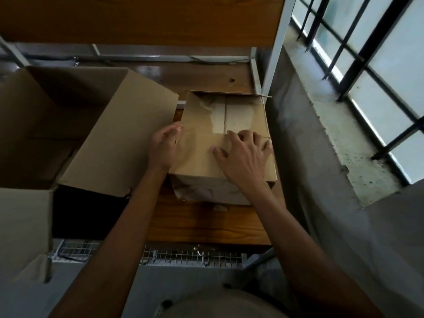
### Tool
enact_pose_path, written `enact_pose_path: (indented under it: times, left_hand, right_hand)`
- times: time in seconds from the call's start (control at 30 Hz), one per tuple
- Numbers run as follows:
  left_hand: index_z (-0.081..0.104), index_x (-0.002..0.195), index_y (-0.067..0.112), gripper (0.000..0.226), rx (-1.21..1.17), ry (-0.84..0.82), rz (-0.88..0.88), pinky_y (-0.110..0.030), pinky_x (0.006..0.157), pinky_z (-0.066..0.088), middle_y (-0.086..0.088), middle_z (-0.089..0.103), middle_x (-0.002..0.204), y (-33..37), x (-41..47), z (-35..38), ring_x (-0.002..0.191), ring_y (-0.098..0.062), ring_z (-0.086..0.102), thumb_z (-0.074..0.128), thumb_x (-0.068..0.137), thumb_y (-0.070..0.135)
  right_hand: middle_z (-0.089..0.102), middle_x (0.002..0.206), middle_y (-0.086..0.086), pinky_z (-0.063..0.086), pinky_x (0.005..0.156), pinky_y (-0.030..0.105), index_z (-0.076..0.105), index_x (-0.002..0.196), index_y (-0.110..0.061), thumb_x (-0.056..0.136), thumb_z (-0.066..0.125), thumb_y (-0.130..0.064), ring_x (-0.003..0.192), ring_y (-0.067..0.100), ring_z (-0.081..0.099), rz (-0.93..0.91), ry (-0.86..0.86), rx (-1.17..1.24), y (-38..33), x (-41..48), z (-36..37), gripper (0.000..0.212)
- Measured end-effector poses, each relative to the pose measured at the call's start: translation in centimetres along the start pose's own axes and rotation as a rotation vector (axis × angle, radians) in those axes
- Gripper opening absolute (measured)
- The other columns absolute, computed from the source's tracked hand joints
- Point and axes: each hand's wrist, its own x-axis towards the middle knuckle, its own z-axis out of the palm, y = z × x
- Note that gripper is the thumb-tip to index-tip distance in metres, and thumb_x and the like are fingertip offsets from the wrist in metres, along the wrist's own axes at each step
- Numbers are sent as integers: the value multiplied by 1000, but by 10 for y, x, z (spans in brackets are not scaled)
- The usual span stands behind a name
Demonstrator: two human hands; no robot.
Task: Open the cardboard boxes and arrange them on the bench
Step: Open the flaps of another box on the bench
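On the wooden bench (206, 223), the small brown taped cardboard box (199, 125) is steadied by the left hand (163, 145), fingers flat against its side; the right hand (244, 156) claws at its top seam, likely to open it, grasping nothing.

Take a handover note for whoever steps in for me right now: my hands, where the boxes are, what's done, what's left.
Left hand: flat against the left side of the small cardboard box.
Right hand: fingertips resting on that box's top, by the taped seam.
The small box sits on the wooden bench, top flaps closed.
Large cardboard box: to its left, flaps open.
Done: large box opened.
Left: open the small box, then arrange both on the bench.
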Motion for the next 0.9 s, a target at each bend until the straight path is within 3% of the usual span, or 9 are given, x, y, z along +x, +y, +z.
enact_pose_path:
  times: [0.1, 0.2, 0.27, 0.37, 0.47, 0.6, 0.67, 0.77, 0.9]
  left_hand:
    - [74, 98, 22, 34, -12, -42, 74, -20, 81, 48, -1, 69, 116, 7, 1, 5, 102, -9, 62, 43, 100, 35]
    - [75, 80, 15, 58, -346, -39, -20, -27, 90, 50, -3, 74, 95, 28, -2, 2, 95, -12, 64, 29, 107, 36]
    - [78, 72, 14, 68, -518, -56, -79, -38, 95, 49, -6, 73, 84, 41, 0, -3, 90, -18, 67, 26, 106, 43]
    - [78, 84, 13, 63, -572, -191, -158, -39, 77, 58, -11, 61, 69, 59, -8, -9, 83, -31, 70, 28, 105, 46]
    - [69, 97, 6, 40, -264, -392, -46, -45, 89, 56, -10, 61, 59, 66, -15, -12, 87, -34, 73, 39, 105, 32]
    - [69, 106, 14, 21, 312, -658, 152, -42, 96, 52, -3, 71, 108, 68, -27, -4, 105, -15, 66, 57, 98, 28]
    - [65, 120, 24, 29, 497, -697, 192, -41, 101, 49, 2, 62, 129, 63, -36, 4, 117, -9, 57, 65, 92, 32]
    - [51, 138, 31, 55, 788, -678, 308, -43, 116, 29, 5, 38, 154, 44, -47, 15, 143, -14, 29, 65, 88, 49]
    - [30, 151, 38, 66, 1089, -576, 454, -48, 123, 10, 1, 15, 165, 12, -54, 25, 152, -21, 4, 28, 93, 69]
  right_hand:
    - [47, 135, 7, 13, 116, 58, 50, 135, -28, 78, 51, -76, 131, 33, 36, -1, 91, 58, 1, 4, -13, 74]
    - [51, 130, 7, 22, 111, 53, 54, 132, -28, 74, 59, -76, 125, 29, 41, -60, 147, 17, 0, 2, -41, 76]
    - [58, 122, 2, 33, 99, 44, 61, 123, -29, 77, 64, -68, 113, 22, 49, -141, 141, -7, 0, -3, -70, 60]
    - [65, 93, -12, 46, 79, 26, 70, 95, -29, 82, 69, -55, 83, 2, 56, -233, -32, 116, 5, -9, -116, 29]
    - [68, 76, -13, 55, 71, 26, 72, 80, -26, 80, 64, -63, 69, 2, 63, -359, -337, 89, 5, -17, -147, 38]
    - [73, 84, -11, 52, 58, 15, 73, 89, -20, 89, 51, -61, 67, 3, 70, -258, -715, 257, 5, -28, -146, 47]
    - [72, 84, -9, 54, 66, 21, 73, 90, -20, 92, 53, -56, 72, 6, 70, -262, -691, 185, 9, -28, -132, 41]
    - [69, 95, -9, 47, 74, 25, 73, 99, -23, 93, 59, -48, 88, 9, 63, -258, -611, 45, 17, -32, -104, 29]
    - [58, 106, -5, 37, 78, 30, 65, 112, -31, 92, 57, -50, 95, 13, 50, -201, -322, 44, 21, -48, -55, 28]
